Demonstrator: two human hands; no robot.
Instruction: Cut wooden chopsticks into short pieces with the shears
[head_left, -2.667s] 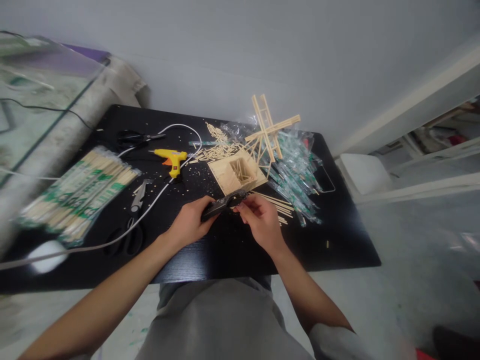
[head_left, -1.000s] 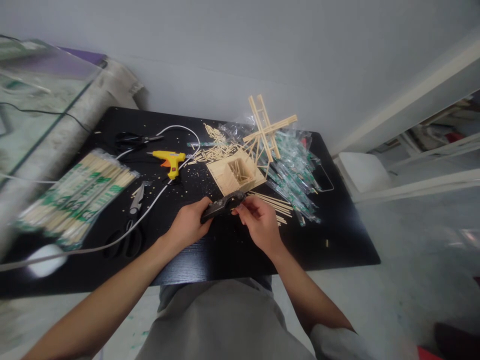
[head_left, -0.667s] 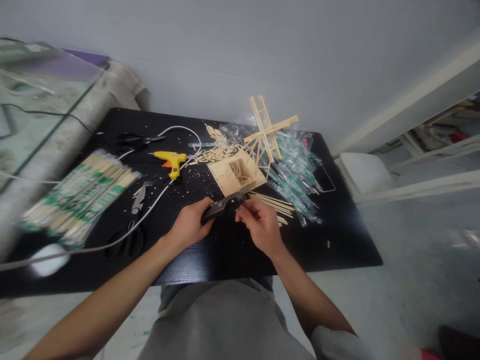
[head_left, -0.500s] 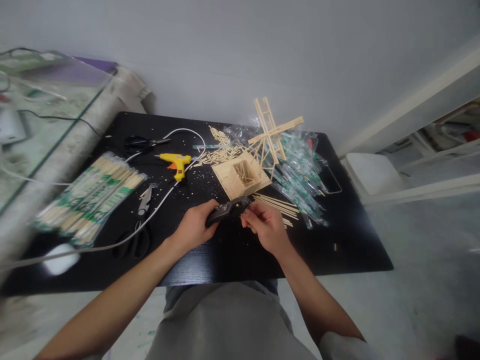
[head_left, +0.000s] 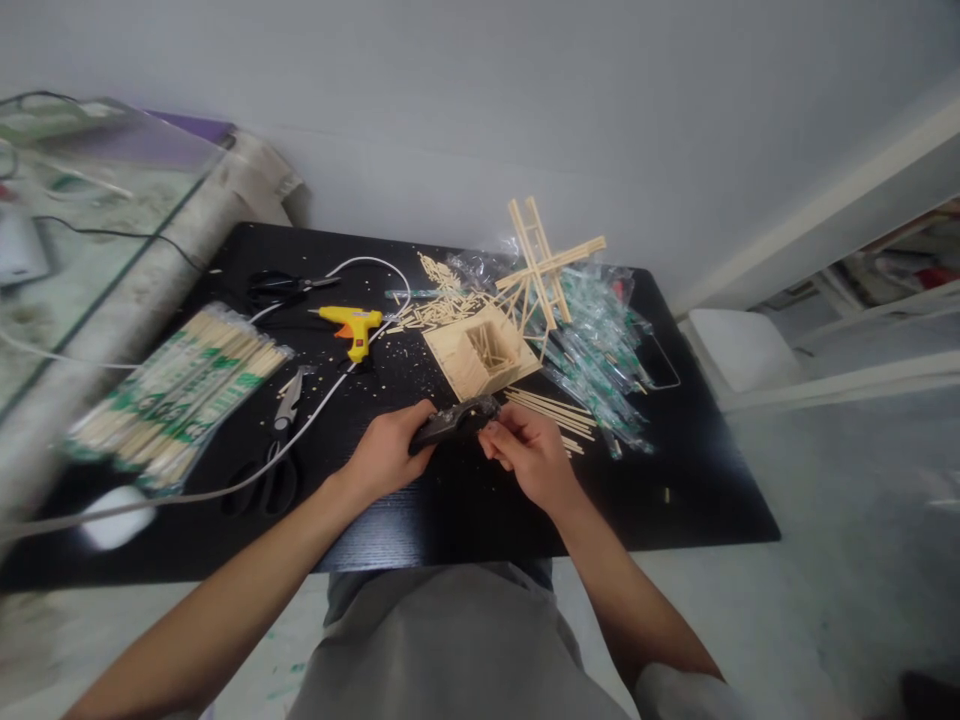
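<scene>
My left hand point(head_left: 390, 450) is closed around one end of a dark hand tool point(head_left: 450, 424), whose exact kind I cannot make out. At the tool's other end, my right hand point(head_left: 529, 452) is closed in a pinch; what is between its fingertips, if anything, is too small to tell. Just beyond the tool stands a wooden stick model point(head_left: 491, 355) with a square hollow box on a flat base. Crossed ladder-like blades point(head_left: 540, 265) rise at its back. Loose thin sticks point(head_left: 551, 415) lie beside my right hand.
On the black table point(head_left: 397, 530) are a yellow glue gun point(head_left: 356, 325), scissors point(head_left: 277, 450) and a second black-handled pair point(head_left: 292, 285). Packed sticks point(head_left: 184, 395) lie left, plastic wrappers point(head_left: 600, 350) right, short cut pieces point(head_left: 442, 308) behind. A white cable point(head_left: 315, 425) crosses the left side.
Both hands keep almost the same pose around the dark tool. The view has shifted very slightly; nothing else has visibly moved.
</scene>
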